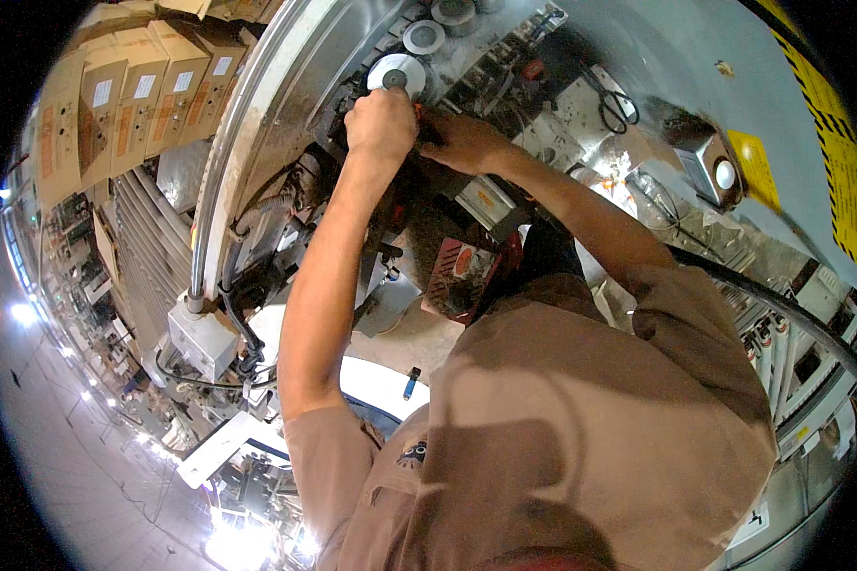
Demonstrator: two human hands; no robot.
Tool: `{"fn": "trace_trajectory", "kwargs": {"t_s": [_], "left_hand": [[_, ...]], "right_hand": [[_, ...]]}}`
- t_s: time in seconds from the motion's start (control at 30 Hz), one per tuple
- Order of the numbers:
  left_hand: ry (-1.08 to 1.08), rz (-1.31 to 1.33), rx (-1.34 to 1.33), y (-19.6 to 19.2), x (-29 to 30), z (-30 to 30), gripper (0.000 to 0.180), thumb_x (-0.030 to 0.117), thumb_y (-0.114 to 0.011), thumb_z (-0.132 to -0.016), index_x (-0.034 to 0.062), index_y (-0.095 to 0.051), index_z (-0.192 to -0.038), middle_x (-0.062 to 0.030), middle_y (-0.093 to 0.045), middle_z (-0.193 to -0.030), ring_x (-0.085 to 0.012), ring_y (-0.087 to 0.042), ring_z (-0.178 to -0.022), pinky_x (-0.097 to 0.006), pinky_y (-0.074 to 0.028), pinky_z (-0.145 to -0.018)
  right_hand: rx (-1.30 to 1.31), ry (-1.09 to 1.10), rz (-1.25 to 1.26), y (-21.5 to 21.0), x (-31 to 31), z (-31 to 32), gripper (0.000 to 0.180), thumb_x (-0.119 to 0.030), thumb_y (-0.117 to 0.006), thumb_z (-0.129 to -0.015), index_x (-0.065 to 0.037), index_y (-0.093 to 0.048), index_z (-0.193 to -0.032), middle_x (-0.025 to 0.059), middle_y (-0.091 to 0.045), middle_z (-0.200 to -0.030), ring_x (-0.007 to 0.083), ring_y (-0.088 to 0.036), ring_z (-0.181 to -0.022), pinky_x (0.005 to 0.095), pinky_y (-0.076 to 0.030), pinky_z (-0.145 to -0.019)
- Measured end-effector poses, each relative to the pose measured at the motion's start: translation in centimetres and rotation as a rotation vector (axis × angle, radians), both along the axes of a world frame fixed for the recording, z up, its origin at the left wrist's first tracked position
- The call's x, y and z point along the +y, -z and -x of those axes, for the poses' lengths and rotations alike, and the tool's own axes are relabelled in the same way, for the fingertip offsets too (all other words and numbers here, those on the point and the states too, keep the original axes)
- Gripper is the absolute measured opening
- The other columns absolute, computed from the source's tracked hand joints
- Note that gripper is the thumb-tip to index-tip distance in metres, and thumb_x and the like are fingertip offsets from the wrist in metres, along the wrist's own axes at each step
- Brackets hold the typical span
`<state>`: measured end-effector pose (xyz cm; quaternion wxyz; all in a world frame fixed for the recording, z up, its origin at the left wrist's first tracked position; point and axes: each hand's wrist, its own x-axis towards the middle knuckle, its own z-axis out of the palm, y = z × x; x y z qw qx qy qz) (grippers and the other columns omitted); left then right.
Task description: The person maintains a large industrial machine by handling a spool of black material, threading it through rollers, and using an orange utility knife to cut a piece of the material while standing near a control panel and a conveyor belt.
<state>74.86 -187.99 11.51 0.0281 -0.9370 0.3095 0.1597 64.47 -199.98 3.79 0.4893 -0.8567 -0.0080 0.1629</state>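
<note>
Deep inside the grey machine housing, my left hand (381,124) is closed, knuckles up, just below a pale round disc (397,74) with a dark hub. Whatever its fingers grip is hidden beneath the hand. My right hand (465,143) reaches in from the right, close beside the left, its fingers curled at a dark part in shadow. A small orange-red bit shows between the two hands, too small to name. Two smaller ring-shaped rollers (424,37) sit above the disc.
Black-handled scissors (617,107) rest on the housing's right side. A metal box with a white round knob (725,175) is fixed to the grey wall. A worn red box (459,276) lies below my forearms. Cardboard cartons (129,100) are stacked at left, outside the metal frame (221,181).
</note>
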Motion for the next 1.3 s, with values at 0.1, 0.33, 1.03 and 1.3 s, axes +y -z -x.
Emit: {"fn": "trace_trajectory", "kwargs": {"t_s": [0.1,0.33,1.03,1.3], "left_hand": [[0.039,-0.063,-0.017,0.2,-0.6,-0.4,0.024,0.016,-0.059,-0.092,0.0003,-0.075,-0.099,-0.0238,-0.075,-0.092,-0.0422,-0.075,-0.092,-0.051,-0.06,-0.083],[0.026,-0.118,-0.033,-0.1,-1.1,-0.5,0.025,0.018,-0.056,-0.096,0.0043,-0.075,-0.106,-0.0208,-0.075,-0.101,-0.0417,-0.074,-0.097,-0.05,-0.06,-0.085],[0.154,-0.183,-0.032,-0.4,-0.5,0.0,0.029,0.014,-0.048,-0.099,0.0002,-0.071,-0.11,-0.0236,-0.075,-0.099,-0.0442,-0.073,-0.092,-0.054,-0.059,-0.082],[0.138,-0.129,-0.073,-0.2,0.3,0.7,0.023,0.013,-0.052,-0.097,-0.0003,-0.068,-0.107,-0.0233,-0.075,-0.095,-0.044,-0.073,-0.091,-0.055,-0.059,-0.08]], "right_hand": [[-0.034,-0.021,0.019,-0.3,0.0,-0.2,0.071,-0.058,-0.05,-0.1,-0.013,-0.039,-0.154,0.0239,-0.065,-0.133,0.0464,-0.062,-0.119,0.0544,-0.05,-0.101],[0.014,0.018,0.06,-0.8,0.2,0.1,0.064,-0.049,-0.057,-0.098,-0.012,-0.045,-0.149,0.0224,-0.066,-0.131,0.0448,-0.063,-0.118,0.0539,-0.051,-0.101],[0.043,0.071,0.048,-1.8,-0.3,0.4,0.077,-0.051,-0.064,-0.091,-0.011,-0.042,-0.153,0.0244,-0.061,-0.137,0.044,-0.061,-0.123,0.0534,-0.051,-0.103],[0.034,0.042,0.02,-1.0,-0.3,0.6,0.08,-0.052,-0.066,-0.091,-0.012,-0.038,-0.155,0.0241,-0.058,-0.142,0.0432,-0.061,-0.124,0.0508,-0.051,-0.104]]}}
